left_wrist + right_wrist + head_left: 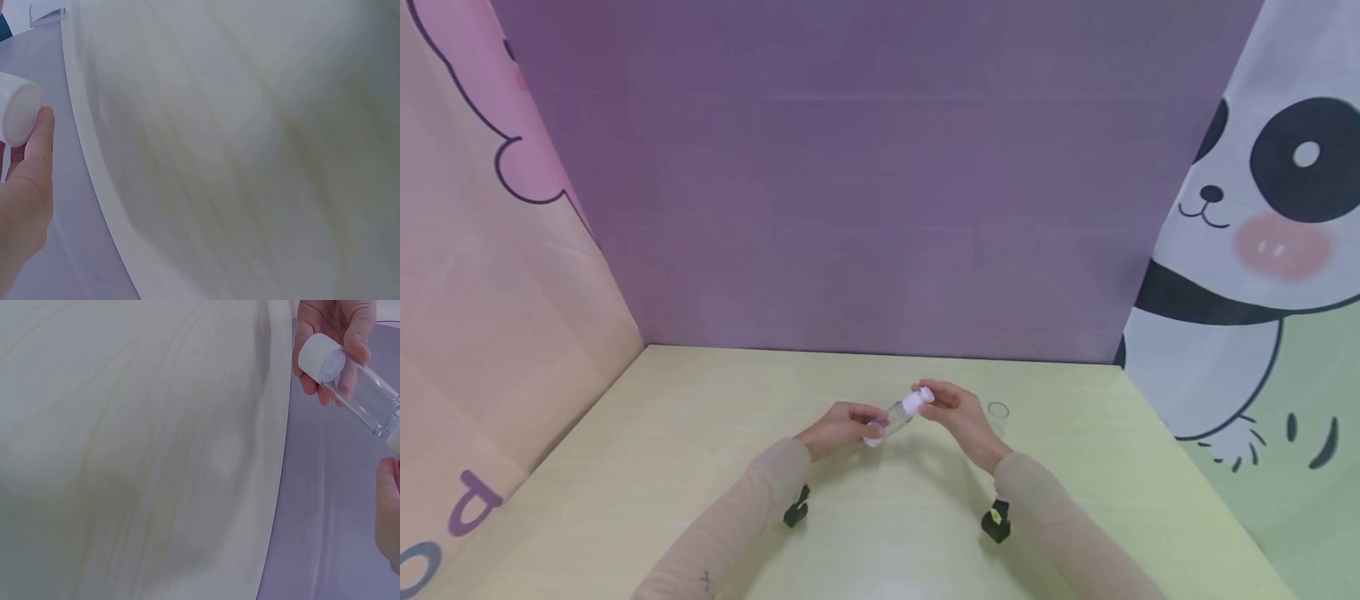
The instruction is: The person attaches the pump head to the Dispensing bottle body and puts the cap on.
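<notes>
Bottle tilts above the tabletop, left hand gripping its white base, right hand pinching its white top; an uneven pull or loose hold could drop it onto the tabletop

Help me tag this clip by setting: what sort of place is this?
Probably a staged tabletop booth: a pale table stands before a purple backdrop, between side panels, one showing a cartoon panda.
</notes>
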Demonstrator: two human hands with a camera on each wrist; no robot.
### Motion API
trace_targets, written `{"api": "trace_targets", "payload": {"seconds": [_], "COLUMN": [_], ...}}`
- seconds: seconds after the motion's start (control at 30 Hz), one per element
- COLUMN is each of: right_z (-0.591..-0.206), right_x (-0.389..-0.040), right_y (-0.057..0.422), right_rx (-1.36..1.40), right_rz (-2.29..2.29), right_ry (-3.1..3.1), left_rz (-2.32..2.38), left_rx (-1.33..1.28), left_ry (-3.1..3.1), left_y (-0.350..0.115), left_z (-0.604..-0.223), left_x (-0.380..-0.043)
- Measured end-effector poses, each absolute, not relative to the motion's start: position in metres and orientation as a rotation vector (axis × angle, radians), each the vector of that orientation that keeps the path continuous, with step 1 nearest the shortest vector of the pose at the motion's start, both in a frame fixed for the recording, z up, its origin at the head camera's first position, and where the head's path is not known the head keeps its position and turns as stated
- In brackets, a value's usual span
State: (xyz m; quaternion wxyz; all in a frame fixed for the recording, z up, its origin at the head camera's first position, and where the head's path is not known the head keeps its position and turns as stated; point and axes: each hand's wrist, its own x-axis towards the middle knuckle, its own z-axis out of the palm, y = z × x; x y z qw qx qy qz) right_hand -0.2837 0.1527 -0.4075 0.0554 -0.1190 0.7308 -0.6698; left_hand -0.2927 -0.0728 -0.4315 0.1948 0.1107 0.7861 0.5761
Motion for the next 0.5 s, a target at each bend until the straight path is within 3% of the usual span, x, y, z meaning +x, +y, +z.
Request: {"api": "trace_targets", "payload": {"seconds": [0.5], "right_z": [-0.4035], "right_x": [-0.2798], "right_y": [0.1474], "right_rx": [-0.382], "right_rz": [-2.033], "right_ry": [2.177], "left_rz": [1.599], "left_rx": [0.269], "left_ry": [2.225], "left_y": [-0.0734], "left_z": [-0.4310], "left_x": [-0.2915]}}
